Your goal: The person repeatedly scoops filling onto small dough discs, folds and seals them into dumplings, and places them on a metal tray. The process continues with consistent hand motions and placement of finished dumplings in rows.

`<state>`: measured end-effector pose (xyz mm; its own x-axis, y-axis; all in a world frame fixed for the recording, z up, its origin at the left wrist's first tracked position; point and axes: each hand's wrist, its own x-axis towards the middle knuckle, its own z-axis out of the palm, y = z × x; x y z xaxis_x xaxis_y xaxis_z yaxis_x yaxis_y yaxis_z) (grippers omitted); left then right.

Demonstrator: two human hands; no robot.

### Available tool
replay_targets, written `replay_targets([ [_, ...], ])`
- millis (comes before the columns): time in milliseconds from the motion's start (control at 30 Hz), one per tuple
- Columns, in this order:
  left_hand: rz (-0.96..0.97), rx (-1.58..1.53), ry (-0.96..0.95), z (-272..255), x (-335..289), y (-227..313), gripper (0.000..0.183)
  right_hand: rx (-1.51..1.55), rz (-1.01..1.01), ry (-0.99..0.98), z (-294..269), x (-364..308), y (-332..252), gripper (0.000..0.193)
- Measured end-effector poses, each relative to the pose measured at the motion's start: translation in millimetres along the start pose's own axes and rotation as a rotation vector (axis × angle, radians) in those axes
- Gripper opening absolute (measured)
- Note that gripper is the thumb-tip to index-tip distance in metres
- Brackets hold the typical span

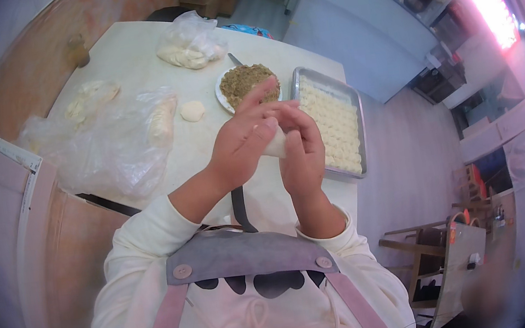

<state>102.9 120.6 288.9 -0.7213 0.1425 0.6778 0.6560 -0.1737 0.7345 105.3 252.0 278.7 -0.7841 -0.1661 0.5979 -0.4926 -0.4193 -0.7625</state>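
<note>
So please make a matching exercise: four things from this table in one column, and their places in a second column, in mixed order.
Things:
1. white dough piece
2. round plate of brown filling
3. rectangular metal tray of white dumplings
4. small flat dough disc

Places:
A. on the table's right edge
B. between both hands
C. lying bare on the table, left of the plate
D. behind the hands, beside the tray

Pairs: 1-B, 2-D, 3-A, 4-C

Two hands — left hand (243, 141), right hand (301, 152) — are sharing one dough piece (277, 143). Sitting on the counter (129, 55): one tray (331, 122), one filling plate (246, 83), two plastic bags (190, 41), one small dough round (192, 111).
</note>
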Motion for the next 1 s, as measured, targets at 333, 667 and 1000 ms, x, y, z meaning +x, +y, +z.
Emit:
replay_targets([
  [333,0.047,0.035,0.030,8.4,-4.3,0.5,0.032,-0.316,-0.091,-0.214,6.6,21.7,0.4,0.047],
  [667,0.139,0.024,0.125,10.6,-21.9,-16.0,0.042,-0.514,-0.228,-0.179,9.5,23.6,6.5,0.040],
  [1000,-0.003,-0.058,0.158,11.2,-19.9,-42.6,0.055,-0.341,-0.019,-0.228,-10.3,11.1,48.8,0.038],
])
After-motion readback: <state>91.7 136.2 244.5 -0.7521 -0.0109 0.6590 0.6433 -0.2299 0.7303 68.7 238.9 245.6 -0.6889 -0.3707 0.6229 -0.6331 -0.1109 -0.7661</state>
